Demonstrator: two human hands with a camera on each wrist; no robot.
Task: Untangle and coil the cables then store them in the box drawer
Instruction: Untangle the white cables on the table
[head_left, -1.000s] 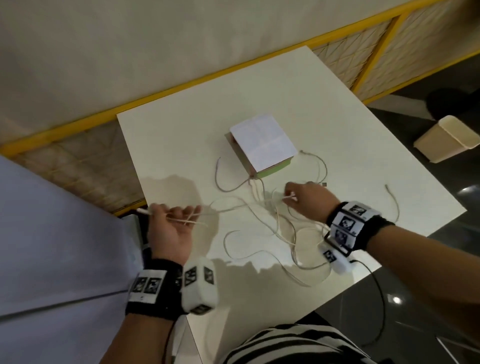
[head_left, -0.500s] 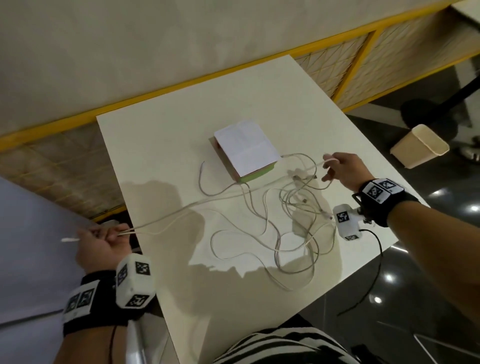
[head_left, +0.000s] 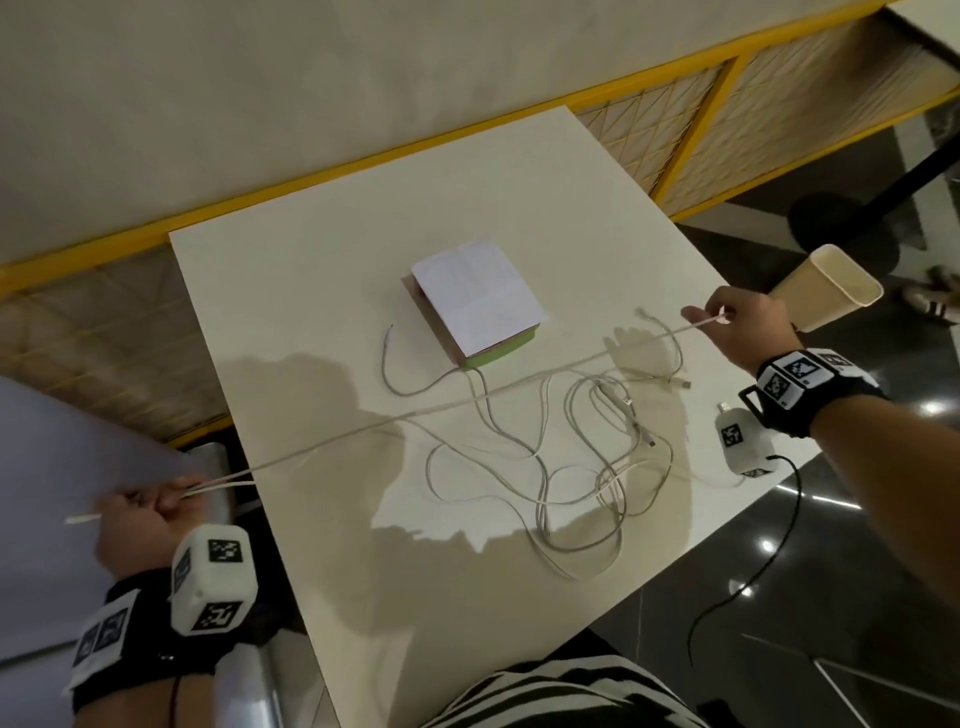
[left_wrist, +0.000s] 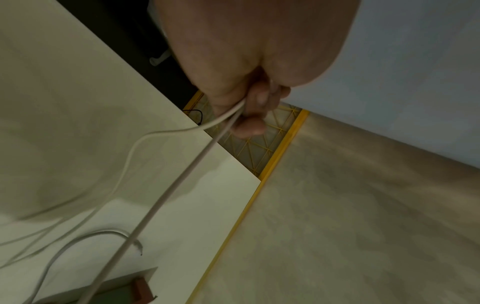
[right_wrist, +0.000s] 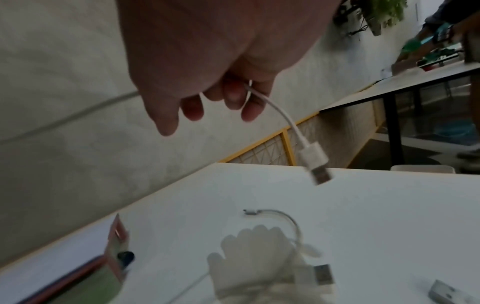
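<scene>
One white cable (head_left: 467, 401) runs taut across the white table (head_left: 311, 312) between my hands. My left hand (head_left: 163, 501) is off the table's left edge and grips two strands of it, with a short end sticking out behind. In the left wrist view the strands (left_wrist: 168, 191) leave my curled fingers (left_wrist: 255, 115). My right hand (head_left: 714, 314) pinches the far end at the right edge; its USB plug (right_wrist: 315, 162) dangles below the fingers (right_wrist: 233, 96). A loose tangle of white cables (head_left: 571, 467) lies near the front. The white-topped box (head_left: 478, 301) sits shut mid-table.
A beige bin (head_left: 831, 291) stands on the dark floor just right of my right hand. A yellow-framed lattice barrier (head_left: 727, 104) runs behind the table. Loose plugs (right_wrist: 322, 273) lie on the table's right part. Another person (right_wrist: 441, 37) is at a far table.
My right hand moved right and away from the box, pulling the cable's end out of the tangle. The cable went from slack to taut. My left hand stayed off the left edge.
</scene>
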